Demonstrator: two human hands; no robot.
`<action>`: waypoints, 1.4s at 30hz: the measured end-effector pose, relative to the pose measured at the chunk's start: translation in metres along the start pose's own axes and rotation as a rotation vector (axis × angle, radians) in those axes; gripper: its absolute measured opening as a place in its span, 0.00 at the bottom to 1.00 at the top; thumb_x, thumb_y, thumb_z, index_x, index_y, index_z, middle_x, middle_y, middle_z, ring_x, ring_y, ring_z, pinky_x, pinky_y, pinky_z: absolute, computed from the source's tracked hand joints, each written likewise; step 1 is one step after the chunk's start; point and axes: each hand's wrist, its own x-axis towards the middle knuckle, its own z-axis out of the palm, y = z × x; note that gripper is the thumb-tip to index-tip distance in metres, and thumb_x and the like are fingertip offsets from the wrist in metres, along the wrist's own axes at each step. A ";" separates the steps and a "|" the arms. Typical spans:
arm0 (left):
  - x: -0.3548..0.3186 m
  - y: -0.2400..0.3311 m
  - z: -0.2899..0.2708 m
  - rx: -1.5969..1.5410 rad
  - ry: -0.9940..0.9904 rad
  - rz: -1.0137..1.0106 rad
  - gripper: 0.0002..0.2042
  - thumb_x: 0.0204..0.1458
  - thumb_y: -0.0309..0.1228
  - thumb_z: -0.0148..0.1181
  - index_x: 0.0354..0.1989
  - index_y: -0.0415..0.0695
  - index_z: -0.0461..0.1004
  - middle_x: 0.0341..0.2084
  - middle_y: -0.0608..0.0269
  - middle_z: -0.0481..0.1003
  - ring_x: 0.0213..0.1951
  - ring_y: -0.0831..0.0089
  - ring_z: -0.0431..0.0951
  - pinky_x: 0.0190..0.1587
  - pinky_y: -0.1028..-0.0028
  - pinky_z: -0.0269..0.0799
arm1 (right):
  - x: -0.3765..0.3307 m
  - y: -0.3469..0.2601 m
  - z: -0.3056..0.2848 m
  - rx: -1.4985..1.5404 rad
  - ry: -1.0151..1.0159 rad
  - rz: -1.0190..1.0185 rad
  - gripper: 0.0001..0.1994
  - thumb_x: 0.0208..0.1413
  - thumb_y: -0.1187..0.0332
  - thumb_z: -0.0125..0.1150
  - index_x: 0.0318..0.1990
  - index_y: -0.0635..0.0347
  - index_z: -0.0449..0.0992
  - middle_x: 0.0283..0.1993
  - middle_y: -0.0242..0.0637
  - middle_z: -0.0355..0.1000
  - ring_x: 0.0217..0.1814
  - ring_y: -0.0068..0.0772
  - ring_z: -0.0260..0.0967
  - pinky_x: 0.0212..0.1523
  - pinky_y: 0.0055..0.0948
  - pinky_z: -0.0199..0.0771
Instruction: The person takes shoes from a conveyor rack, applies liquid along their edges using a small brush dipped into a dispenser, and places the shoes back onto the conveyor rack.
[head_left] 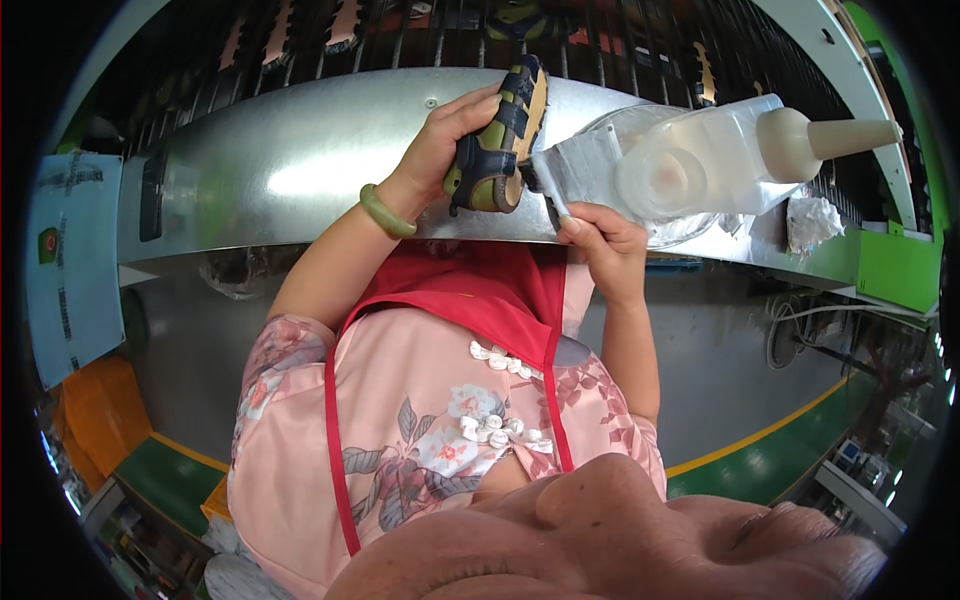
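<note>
My left hand (455, 130) is wrapped round the back of a sandal (492, 145) with navy straps and green parts. The sandal is tilted so its tan underside faces right. Between the fingertips of my right hand (610, 240) is a small brush (550, 188) with a pale handle. Its dark bristle end is close against the sandal's sole edge; whether it touches, I cannot tell. Just right of the brush stands a translucent squeeze bottle (725, 150) with a long cream nozzle, over a plastic-wrapped round container (690, 232).
A shiny metal ledge (300, 160) runs in front of me. Beyond it, dark rollers or bars (400, 45) carry more shoe parts. A crumpled white wad (813, 222) lies at the ledge's right end. On the far left hangs a blue board (80, 270); a green box (897, 270) is far right.
</note>
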 end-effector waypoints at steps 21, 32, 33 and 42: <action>-0.014 -0.005 0.005 0.039 0.018 0.044 0.27 0.54 0.32 0.53 0.61 0.35 0.56 0.45 0.55 0.73 0.40 0.74 0.76 0.44 0.77 0.73 | 0.009 -0.002 0.029 -0.327 0.312 -0.257 0.07 0.51 0.72 0.63 0.36 0.64 0.78 0.23 0.38 0.74 0.23 0.19 0.69 0.26 0.20 0.68; -0.021 -0.007 0.002 0.094 -0.088 -0.033 0.33 0.48 0.40 0.54 0.61 0.34 0.55 0.47 0.53 0.71 0.44 0.70 0.76 0.46 0.74 0.74 | 0.036 -0.013 0.013 -0.187 0.360 -0.275 0.07 0.52 0.73 0.61 0.37 0.65 0.78 0.24 0.33 0.74 0.27 0.17 0.69 0.29 0.17 0.68; -0.021 -0.006 0.001 0.078 -0.096 -0.040 0.32 0.49 0.40 0.53 0.61 0.34 0.56 0.46 0.53 0.71 0.44 0.70 0.76 0.46 0.74 0.74 | 0.037 -0.013 0.013 -0.188 0.345 -0.268 0.07 0.51 0.73 0.62 0.37 0.65 0.79 0.25 0.32 0.74 0.27 0.17 0.69 0.29 0.17 0.67; -0.021 0.011 -0.022 -0.085 -0.117 0.123 0.41 0.38 0.43 0.67 0.60 0.37 0.56 0.48 0.52 0.70 0.46 0.66 0.75 0.49 0.69 0.73 | 0.013 -0.020 0.013 -0.165 0.050 -0.162 0.07 0.47 0.74 0.65 0.34 0.65 0.80 0.27 0.33 0.76 0.27 0.17 0.69 0.29 0.18 0.68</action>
